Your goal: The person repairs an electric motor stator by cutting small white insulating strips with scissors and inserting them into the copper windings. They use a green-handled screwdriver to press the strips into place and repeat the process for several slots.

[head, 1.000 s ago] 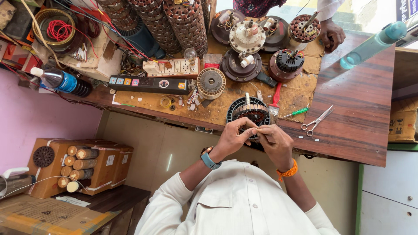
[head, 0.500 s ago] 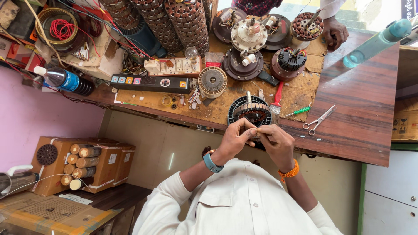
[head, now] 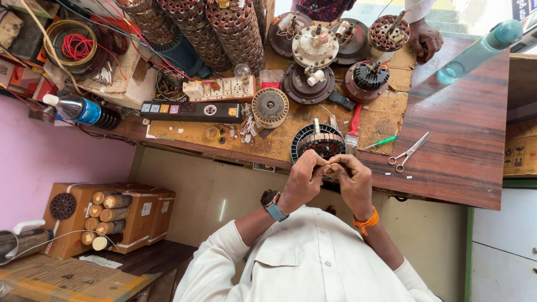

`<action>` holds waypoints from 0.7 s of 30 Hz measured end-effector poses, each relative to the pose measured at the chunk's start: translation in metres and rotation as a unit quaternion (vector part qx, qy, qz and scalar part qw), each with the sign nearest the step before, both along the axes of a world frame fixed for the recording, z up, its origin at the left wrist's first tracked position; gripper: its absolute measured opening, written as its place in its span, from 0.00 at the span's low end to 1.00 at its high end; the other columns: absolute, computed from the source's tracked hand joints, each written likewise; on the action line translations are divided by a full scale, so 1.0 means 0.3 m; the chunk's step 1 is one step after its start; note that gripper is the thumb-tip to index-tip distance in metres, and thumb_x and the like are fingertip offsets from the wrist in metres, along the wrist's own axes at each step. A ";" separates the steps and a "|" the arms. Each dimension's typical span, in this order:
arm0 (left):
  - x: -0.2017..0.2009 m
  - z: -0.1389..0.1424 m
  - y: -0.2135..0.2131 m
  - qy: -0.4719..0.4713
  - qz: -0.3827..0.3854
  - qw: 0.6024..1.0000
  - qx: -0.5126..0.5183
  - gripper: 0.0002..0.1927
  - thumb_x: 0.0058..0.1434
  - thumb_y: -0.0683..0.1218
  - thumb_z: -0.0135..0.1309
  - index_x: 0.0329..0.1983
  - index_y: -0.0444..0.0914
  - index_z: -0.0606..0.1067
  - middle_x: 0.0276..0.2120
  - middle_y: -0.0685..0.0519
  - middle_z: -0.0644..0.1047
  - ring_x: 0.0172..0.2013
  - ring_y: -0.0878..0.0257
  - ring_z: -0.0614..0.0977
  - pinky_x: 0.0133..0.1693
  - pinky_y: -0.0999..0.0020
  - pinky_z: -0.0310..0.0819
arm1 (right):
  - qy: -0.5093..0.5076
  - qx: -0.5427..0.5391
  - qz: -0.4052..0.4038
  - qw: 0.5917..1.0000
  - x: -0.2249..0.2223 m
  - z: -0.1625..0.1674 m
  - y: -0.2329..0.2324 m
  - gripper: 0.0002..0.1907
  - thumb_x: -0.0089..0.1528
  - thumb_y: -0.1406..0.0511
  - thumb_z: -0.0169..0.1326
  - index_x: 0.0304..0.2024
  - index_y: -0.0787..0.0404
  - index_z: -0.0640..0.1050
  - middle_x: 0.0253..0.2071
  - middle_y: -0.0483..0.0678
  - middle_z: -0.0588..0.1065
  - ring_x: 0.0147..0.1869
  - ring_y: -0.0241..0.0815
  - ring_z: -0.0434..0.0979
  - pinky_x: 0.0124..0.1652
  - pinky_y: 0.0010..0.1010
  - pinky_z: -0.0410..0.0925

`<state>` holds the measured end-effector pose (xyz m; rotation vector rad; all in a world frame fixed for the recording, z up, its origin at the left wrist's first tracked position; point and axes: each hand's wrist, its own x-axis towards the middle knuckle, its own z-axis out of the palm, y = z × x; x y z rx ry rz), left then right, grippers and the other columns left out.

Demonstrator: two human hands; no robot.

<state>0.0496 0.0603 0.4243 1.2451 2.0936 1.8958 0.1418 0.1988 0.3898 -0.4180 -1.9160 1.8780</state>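
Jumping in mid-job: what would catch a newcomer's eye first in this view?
Both hands, left hand and right hand, meet fingertip to fingertip at the bench's near edge, just below a round wound stator. Behind it stand more motor parts and tall core stacks. Scissors lie to the right; another person's hand rests at the far edge.

Bright, even daylight; edges perhaps slightly warped.

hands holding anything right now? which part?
Cannot tell for sure. Left hand and right hand meet fingertip to fingertip just over the near rim of the round wound stator; whatever the fingers pinch is too small to make out.
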 end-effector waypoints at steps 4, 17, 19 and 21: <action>-0.003 0.033 -0.001 -0.048 -0.027 0.998 -0.010 0.05 0.65 0.36 0.57 0.41 0.32 0.73 0.34 0.47 0.74 0.33 0.56 0.78 0.36 0.63 0.73 | 0.045 0.136 -0.046 0.989 0.010 0.010 -0.013 0.04 0.68 0.74 0.54 0.44 0.71 0.77 0.40 0.50 0.80 0.43 0.34 0.83 0.46 0.25 0.77; -0.127 0.115 -0.042 -0.082 -0.182 0.977 -0.076 0.11 0.63 0.41 0.61 0.47 0.35 0.77 0.38 0.50 0.79 0.36 0.59 0.84 0.40 0.66 0.78 | -0.010 -0.163 0.016 0.986 0.003 0.004 0.016 0.06 0.66 0.70 0.58 0.42 0.69 0.77 0.35 0.51 0.81 0.37 0.35 0.82 0.39 0.25 0.77; -0.155 0.113 -0.060 -0.018 -0.230 0.972 -0.038 0.11 0.62 0.40 0.62 0.47 0.36 0.77 0.41 0.49 0.79 0.40 0.57 0.83 0.43 0.64 0.78 | 0.014 -0.228 0.073 0.971 0.022 -0.007 0.022 0.06 0.67 0.69 0.57 0.40 0.67 0.75 0.34 0.49 0.79 0.32 0.33 0.80 0.34 0.24 0.75; -0.127 0.100 -0.103 -0.009 -0.250 0.967 -0.047 0.11 0.62 0.40 0.63 0.47 0.37 0.77 0.41 0.49 0.79 0.42 0.56 0.83 0.44 0.64 0.78 | -0.029 -0.323 0.098 0.941 0.081 -0.021 0.000 0.06 0.68 0.68 0.57 0.40 0.65 0.73 0.32 0.47 0.77 0.30 0.31 0.77 0.31 0.22 0.73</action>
